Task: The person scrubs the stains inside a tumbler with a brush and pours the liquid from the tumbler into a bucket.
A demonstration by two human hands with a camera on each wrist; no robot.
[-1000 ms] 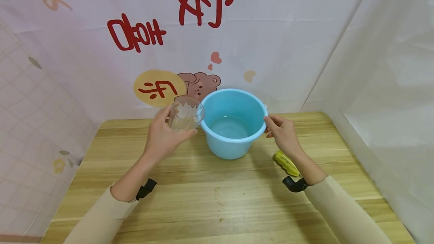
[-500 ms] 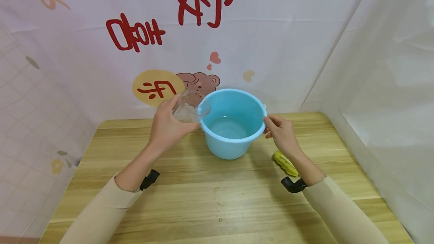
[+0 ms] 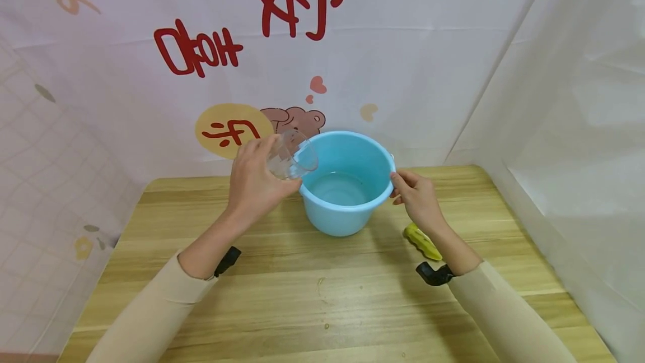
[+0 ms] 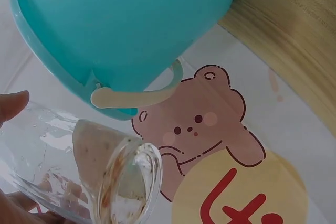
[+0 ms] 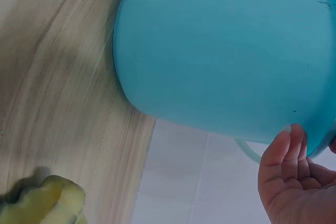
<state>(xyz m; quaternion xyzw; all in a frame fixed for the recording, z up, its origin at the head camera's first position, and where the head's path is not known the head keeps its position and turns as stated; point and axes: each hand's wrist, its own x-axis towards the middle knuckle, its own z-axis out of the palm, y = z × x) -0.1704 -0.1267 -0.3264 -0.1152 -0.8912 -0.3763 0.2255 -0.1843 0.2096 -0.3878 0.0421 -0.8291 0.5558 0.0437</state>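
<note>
My left hand [image 3: 254,181] grips a clear glass [image 3: 294,156] at the left side of the light blue bucket [image 3: 337,220]. The glass is tilted, its mouth turned toward the bucket's opening. In the left wrist view, cloudy liquid with brown specks shows in the glass [image 4: 113,166], toward its thick end. Shallow water lies on the bucket's bottom. At the right side of the bucket, my right hand [image 3: 418,198] pinches the rim between thumb and fingers; in the right wrist view its fingers [image 5: 294,150] lie against the outside just under the rim.
A yellow-green, wavy-edged object [image 3: 422,242] lies on the wooden table [image 3: 282,296] beside my right forearm. A pale bucket handle [image 4: 136,97] hangs at the bucket's side. A few wet spots mark the table in front. White printed cloth [image 3: 413,71] hangs behind.
My left hand has moved right and slightly up, tilting the glass further toward the bucket. My right hand keeps its hold on the rim, and the bucket stays in place.
</note>
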